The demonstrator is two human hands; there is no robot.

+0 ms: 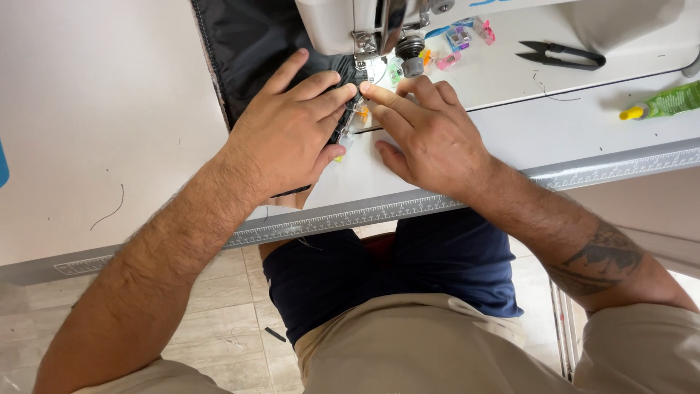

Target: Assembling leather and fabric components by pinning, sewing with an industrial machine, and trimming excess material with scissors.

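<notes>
My left hand lies flat on a black fabric piece, pressing it to the white table just in front of the sewing machine head. My right hand rests beside it, index finger stretched to the fabric's edge near the presser foot. Small coloured sewing clips sit on the fabric edge between my two hands. Both hands' fingertips almost meet below the needle area.
Loose coloured clips lie behind the machine. Black thread snips rest at the back right, a green bottle with a yellow tip at the right edge. A ruler strip runs along the table's front edge.
</notes>
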